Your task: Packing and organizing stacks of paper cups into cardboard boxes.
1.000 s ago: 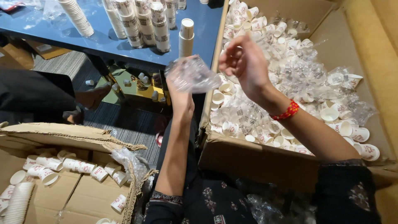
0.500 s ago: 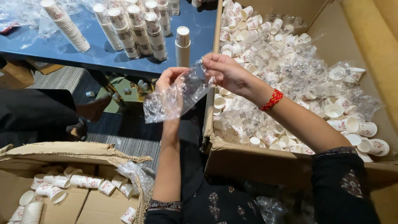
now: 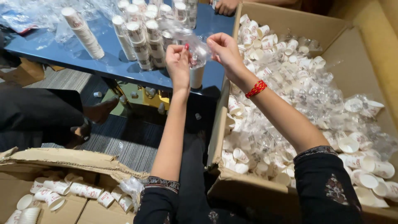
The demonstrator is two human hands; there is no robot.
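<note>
Both hands, left hand (image 3: 178, 62) and right hand (image 3: 224, 49), pinched a clear plastic wrapper (image 3: 195, 43) in a narrow grip above the blue counter (image 3: 74, 58).

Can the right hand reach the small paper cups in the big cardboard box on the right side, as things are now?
Probably yes. The right hand hovers at the rim of the open box, with loose cups just beside it and no lid over them. But its fingers pinch a clear plastic wrapper, shared with the left hand.

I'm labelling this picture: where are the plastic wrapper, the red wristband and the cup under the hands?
plastic wrapper (image 3: 198, 49), head view, crinkled middle between the hands
red wristband (image 3: 256, 88), head view, top of the band
cup (image 3: 197, 76), head view, white side wall
</note>
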